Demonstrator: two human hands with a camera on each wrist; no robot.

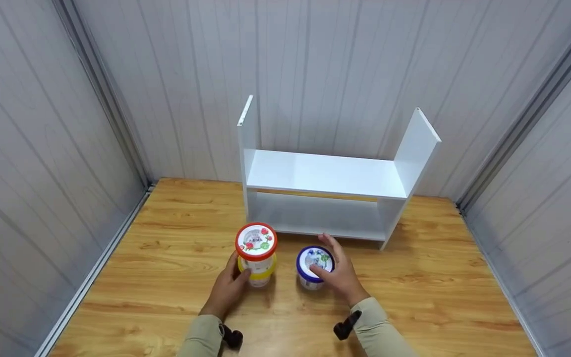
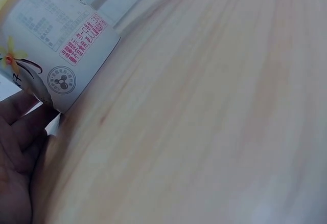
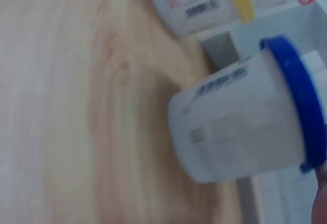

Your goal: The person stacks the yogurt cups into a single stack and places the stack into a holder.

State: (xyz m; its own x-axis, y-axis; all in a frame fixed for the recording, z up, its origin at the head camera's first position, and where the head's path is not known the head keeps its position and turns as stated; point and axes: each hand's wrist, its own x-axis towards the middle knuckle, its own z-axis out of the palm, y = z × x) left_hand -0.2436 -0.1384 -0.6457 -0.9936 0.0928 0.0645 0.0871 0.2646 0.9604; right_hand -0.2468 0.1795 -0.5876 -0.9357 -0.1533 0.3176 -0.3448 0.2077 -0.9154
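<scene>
Two white printed tubs stand stacked in the head view: a red-lidded tub [image 1: 256, 241] on top of a yellow-lidded tub [image 1: 260, 277]. My left hand [image 1: 227, 286] holds the lower one from the left, thumb in front. Its fingertips reach the tub's lower side in the left wrist view. To the right is a blue-lidded tub [image 1: 310, 283], apart from the stack. Spread around it, my right hand [image 1: 343, 275] has its thumb over the lid and its fingers past the far right edge. The right wrist view hides most of that hand.
Behind the tubs stands a white two-level shelf [image 1: 330, 173] with tall side panels, close to the back wall [image 1: 305, 74]. Wood-grain tabletop [image 1: 166, 277] lies under everything. Panelled walls bound the table at left and right.
</scene>
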